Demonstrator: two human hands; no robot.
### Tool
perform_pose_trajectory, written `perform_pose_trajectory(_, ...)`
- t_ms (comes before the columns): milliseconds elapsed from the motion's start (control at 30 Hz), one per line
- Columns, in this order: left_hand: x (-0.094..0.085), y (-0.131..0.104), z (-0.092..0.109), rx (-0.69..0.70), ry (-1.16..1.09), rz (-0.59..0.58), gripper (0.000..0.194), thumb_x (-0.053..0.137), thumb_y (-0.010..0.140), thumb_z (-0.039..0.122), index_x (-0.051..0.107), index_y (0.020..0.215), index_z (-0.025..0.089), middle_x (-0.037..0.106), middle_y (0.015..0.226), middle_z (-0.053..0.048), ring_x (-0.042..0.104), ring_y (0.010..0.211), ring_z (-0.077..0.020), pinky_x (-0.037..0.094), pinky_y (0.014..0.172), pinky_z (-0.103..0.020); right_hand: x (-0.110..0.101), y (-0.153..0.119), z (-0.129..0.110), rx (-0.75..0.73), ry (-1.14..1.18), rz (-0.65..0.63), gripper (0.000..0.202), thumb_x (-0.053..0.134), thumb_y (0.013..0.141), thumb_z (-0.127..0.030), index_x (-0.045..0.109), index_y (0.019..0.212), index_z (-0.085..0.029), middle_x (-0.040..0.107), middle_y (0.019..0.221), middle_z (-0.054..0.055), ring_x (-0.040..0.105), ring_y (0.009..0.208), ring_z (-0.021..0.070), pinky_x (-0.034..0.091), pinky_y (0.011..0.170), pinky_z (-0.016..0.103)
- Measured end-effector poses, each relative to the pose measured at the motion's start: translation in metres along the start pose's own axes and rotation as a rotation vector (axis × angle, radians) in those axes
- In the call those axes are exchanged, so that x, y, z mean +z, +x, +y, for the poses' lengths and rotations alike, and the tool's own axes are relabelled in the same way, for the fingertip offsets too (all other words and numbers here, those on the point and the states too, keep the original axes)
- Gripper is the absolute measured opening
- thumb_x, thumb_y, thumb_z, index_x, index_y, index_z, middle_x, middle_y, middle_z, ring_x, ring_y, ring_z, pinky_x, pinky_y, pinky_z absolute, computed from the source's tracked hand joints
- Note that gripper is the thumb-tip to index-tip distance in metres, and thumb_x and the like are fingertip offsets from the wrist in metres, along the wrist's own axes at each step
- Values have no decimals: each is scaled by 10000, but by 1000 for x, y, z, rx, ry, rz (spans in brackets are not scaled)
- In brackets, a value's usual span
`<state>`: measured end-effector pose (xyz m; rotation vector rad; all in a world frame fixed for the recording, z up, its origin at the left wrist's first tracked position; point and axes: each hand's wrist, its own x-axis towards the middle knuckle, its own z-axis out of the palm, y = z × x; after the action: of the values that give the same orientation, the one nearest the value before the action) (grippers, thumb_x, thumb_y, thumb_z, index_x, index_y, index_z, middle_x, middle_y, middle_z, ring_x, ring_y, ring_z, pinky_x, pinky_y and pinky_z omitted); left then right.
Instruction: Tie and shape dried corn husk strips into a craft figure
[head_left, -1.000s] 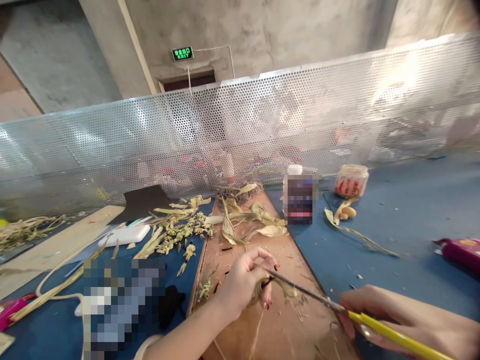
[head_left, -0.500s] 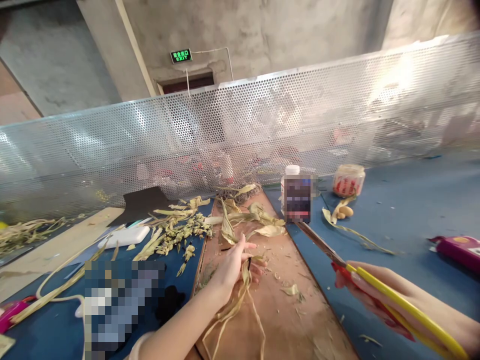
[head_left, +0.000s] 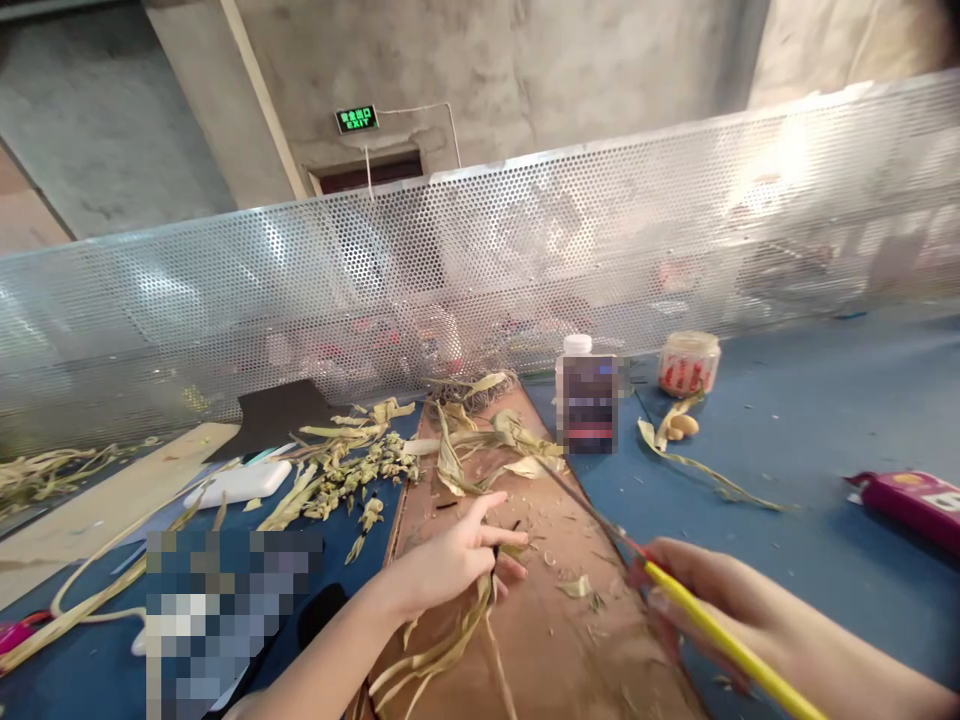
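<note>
My left hand [head_left: 457, 565] is over the brown board [head_left: 570, 620], index and middle fingers stretched out. Its lower fingers hold a bunch of dried leaf strips [head_left: 450, 650] with a dark bit at the top; the strips hang toward me. My right hand [head_left: 712, 610], at the board's right edge, is closed round a slim metal tool with a yellow-and-red handle [head_left: 720, 630]. The tool's long metal end [head_left: 585, 505] points up and left across the board; whether its jaws are apart is blurred. Ahead of my left hand lie more dried leaves [head_left: 517, 440].
A white-capped bottle [head_left: 577, 345] and a glass jar [head_left: 688, 365] stand behind the board. To the right lies a purple packet [head_left: 911, 510]. Dried plant pieces [head_left: 360, 460], a white case [head_left: 240, 482] and a blurred-out device are on the left. Perforated metal screening [head_left: 487, 260] runs behind.
The tool has swung inward over the board and turned edge-on, with my right hand moving left. My left hand has dropped slightly and its upper fingers have spread. The view has shifted a little.
</note>
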<state>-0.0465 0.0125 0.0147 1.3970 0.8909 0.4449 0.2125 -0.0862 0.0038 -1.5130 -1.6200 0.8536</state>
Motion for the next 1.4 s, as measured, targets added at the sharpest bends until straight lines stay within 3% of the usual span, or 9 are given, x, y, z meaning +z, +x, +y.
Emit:
perform_pose_trajectory(33,1,0,-1,-2,2,-15,735,452,744,48,156,1403,179,473,1331,-232,648,925,-229,493,719,-352,9,1,-5,-58,53,-108,233,552,766,-460,630,763,-240,664,708,29,599,633,191,486,548,243)
perform_pose_trajectory(133,3,2,-4,22,-25,-24,790,473,717,22,130,1410,188,447,1356,-234,653,915,-223,493,712,-337,33,17,-21,-149,74,-169,137,541,779,-349,532,798,-214,595,672,-6,518,582,146,421,511,217)
perform_pose_trajectory(300,7,3,-4,126,-84,-33,756,466,717,-3,220,1393,228,442,1379,-185,648,915,-185,477,810,-364,51,53,-33,-215,-47,-2,218,585,704,-248,481,891,-206,605,779,6,530,666,162,404,578,243)
perform_pose_trajectory(567,9,2,-5,169,-18,42,728,393,741,-36,197,1391,227,502,1341,-128,439,1252,-188,406,939,-333,62,63,-16,-222,156,-22,214,626,697,-233,499,866,-201,598,772,-17,535,686,150,416,577,212)
perform_pose_trajectory(800,15,0,-7,469,827,411,361,444,774,41,506,1089,207,575,1114,-92,551,1023,-233,430,877,-388,62,69,-16,-116,413,34,137,578,691,-145,501,797,-185,569,729,-32,540,692,141,431,611,217)
perform_pose_trajectory(967,18,-2,-2,679,1250,468,198,444,809,87,536,961,177,572,1000,-87,531,944,-246,440,824,-413,58,70,-17,-27,523,68,179,645,674,-208,533,810,-175,590,701,-35,555,645,139,447,599,231)
perform_pose_trajectory(1133,20,0,-5,768,1439,484,169,547,802,198,557,958,134,597,1032,-122,532,961,-285,438,825,-450,54,67,-21,-29,588,85,266,704,673,-321,533,824,-185,619,738,-15,576,671,152,472,633,250)
perform_pose_trajectory(1300,22,1,-8,809,1488,623,219,487,828,95,576,1024,133,633,1044,-109,548,974,-264,420,847,-433,51,59,-28,69,568,80,280,718,654,-313,517,807,-194,564,676,-54,457,475,84,399,448,206)
perform_pose_trajectory(1400,23,1,-9,834,1490,628,232,495,822,68,607,1009,147,666,988,-83,568,929,-250,424,816,-420,50,55,-31,29,614,64,277,724,644,-290,506,791,-203,531,644,-69,487,523,95,417,489,198)
